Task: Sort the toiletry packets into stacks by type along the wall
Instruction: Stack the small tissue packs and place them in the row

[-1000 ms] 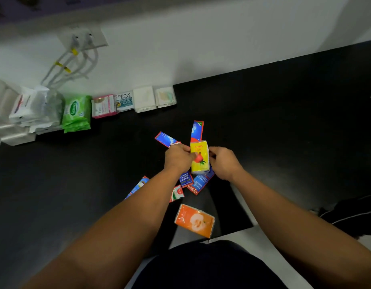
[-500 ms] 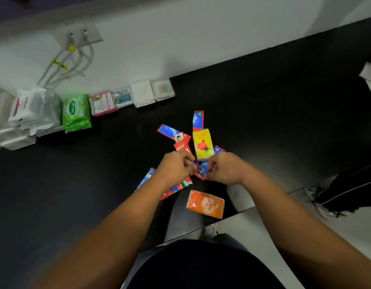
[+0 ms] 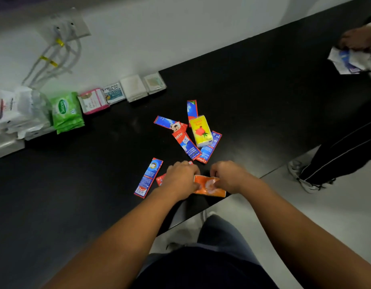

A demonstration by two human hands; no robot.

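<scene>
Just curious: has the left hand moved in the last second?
Yes. The left hand drew back from the sachet pile toward the near table edge, onto the orange packet.

Plenty of open surface (image 3: 80,195) on the left

Toothpaste sachets (image 3: 187,146) and yellow pack (image 3: 201,131) clutter the middle; wall row (image 3: 109,94) sits well apart.

orange packet (image 3: 209,187) ends hidden under left hand (image 3: 180,180) and right hand (image 3: 228,176); red sachet (image 3: 160,179) mostly covered by left hand; white packs (image 3: 7,113) cut by left edge, print blurred.
</scene>
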